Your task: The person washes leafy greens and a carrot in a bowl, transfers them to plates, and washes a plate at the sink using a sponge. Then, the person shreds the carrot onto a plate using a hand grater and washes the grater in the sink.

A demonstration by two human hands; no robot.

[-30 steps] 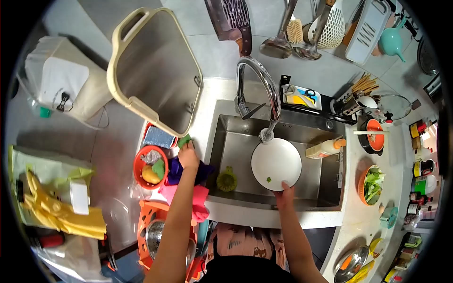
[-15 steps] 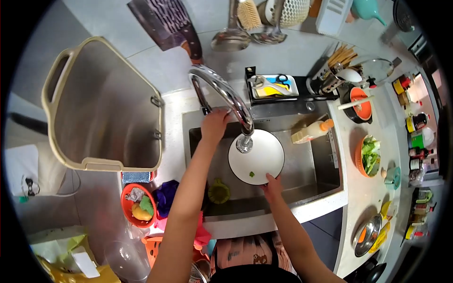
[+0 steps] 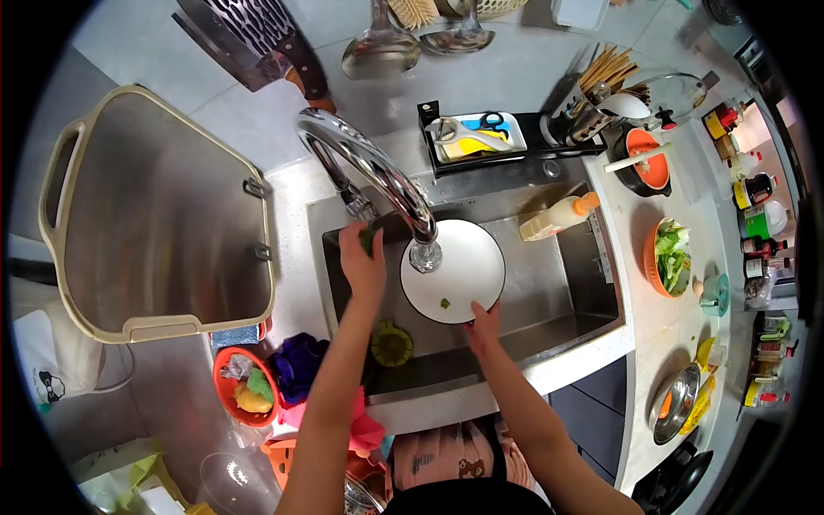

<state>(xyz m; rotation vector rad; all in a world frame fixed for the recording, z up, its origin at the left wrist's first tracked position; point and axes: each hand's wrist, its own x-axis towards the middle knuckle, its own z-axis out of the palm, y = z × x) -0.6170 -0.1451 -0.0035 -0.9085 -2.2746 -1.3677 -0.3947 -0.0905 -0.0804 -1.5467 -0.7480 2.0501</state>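
The steel sink (image 3: 536, 300) is set into a pale counter. A beige-rimmed board (image 3: 163, 223) is stood upright against the wall to its left. The chrome faucet (image 3: 365, 163) is arched over the basin, with its outlet positioned above the white plate (image 3: 468, 257). The plate is held within the sink area, tilted slightly; whether its underside is supported by the sink floor cannot be told. A red bowl (image 3: 221, 397) of scrubbing items is placed left of the sink.

The left hand (image 3: 364, 262) is half-curled beside the faucet base, and a dark green item (image 3: 367, 240) is gripped in its fingers; contact with the faucet cannot be confirmed. The plate's near rim is pinched by the right hand (image 3: 484, 328), thumb on top. An orange-capped bottle (image 3: 554, 218) is located at the sink's right. A small green fragment (image 3: 445, 303) is seen on the plate.
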